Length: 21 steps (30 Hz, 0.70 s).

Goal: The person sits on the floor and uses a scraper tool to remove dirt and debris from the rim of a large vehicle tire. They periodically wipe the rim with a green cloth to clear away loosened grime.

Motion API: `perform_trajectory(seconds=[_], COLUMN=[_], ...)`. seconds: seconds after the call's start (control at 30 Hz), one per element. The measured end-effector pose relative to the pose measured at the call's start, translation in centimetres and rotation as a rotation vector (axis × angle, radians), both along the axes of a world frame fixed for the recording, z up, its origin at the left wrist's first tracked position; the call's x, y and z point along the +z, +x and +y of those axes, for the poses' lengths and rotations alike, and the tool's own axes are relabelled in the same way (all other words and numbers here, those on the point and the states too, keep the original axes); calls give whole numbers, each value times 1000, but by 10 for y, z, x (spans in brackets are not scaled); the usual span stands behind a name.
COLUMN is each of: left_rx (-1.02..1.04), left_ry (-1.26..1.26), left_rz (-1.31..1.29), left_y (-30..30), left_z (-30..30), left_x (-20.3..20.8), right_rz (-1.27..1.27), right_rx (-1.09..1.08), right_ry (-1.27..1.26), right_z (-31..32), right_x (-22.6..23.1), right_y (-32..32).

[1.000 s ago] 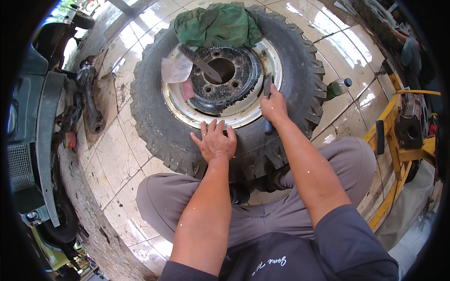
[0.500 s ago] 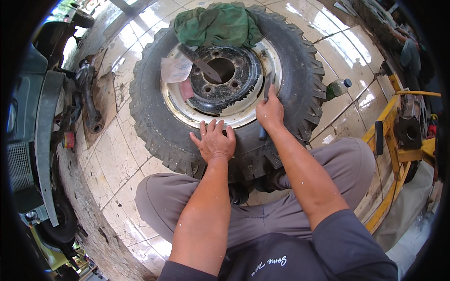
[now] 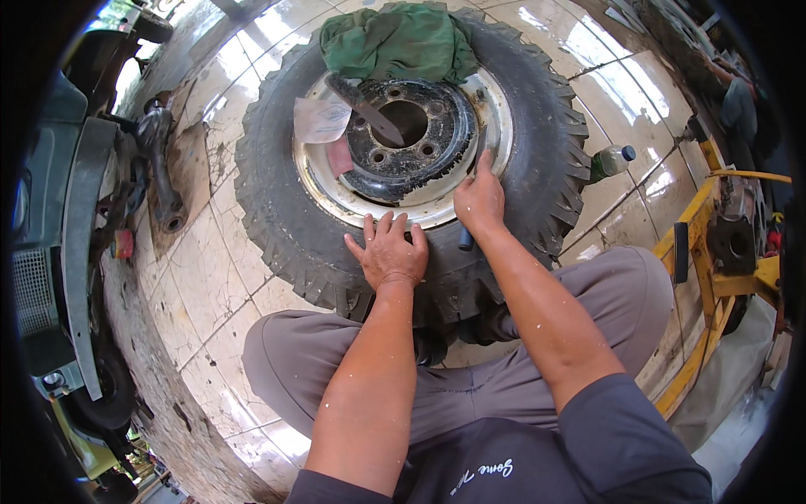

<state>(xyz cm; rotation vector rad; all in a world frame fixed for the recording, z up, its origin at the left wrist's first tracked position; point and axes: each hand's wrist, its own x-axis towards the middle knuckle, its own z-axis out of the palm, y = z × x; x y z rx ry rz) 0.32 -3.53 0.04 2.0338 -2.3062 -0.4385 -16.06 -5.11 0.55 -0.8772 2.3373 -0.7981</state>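
Note:
A black knobbly tyre (image 3: pixel 277 193) on a white and black steel rim (image 3: pixel 428 214) lies flat in front of me. My left hand (image 3: pixel 393 250) rests with fingers spread on the tyre sidewall, fingertips at the rim's near edge. My right hand (image 3: pixel 480 202) is wrapped round a blue-handled tool with a narrow metal blade (image 3: pixel 482 144). Its index finger stretches along the blade, which lies over the rim's right side. Whether the blade's edge touches the metal I cannot tell. The blue handle (image 3: pixel 465 238) sticks out below my palm.
On the wheel lie a crumpled green cloth (image 3: pixel 395 44), a dark flat blade (image 3: pixel 374 118), a pale paper sheet (image 3: pixel 321 120) and a pink piece (image 3: pixel 340 156). A bottle (image 3: pixel 611 161) and yellow metal frame (image 3: pixel 709 277) stand right; a metal arm part (image 3: pixel 159 168) lies left.
My right hand and its tool have shifted slightly left along the rim. My left hand stays spread at nearly the same spot. The whole view has moved a little.

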Motion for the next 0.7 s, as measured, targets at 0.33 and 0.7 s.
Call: perform_trajectory(seconds=[0.33, 0.7], left_rx=[-3, -6], left_ry=[-8, 21], left_rz=[22, 9], left_y=[2, -1], left_z=[0, -1], left_x=[-2, 1], right_rz=[-11, 6], right_rx=[53, -6], right_ry=[-36, -142], right_z=[-8, -16], right_x=[-9, -15], right_y=[18, 21])
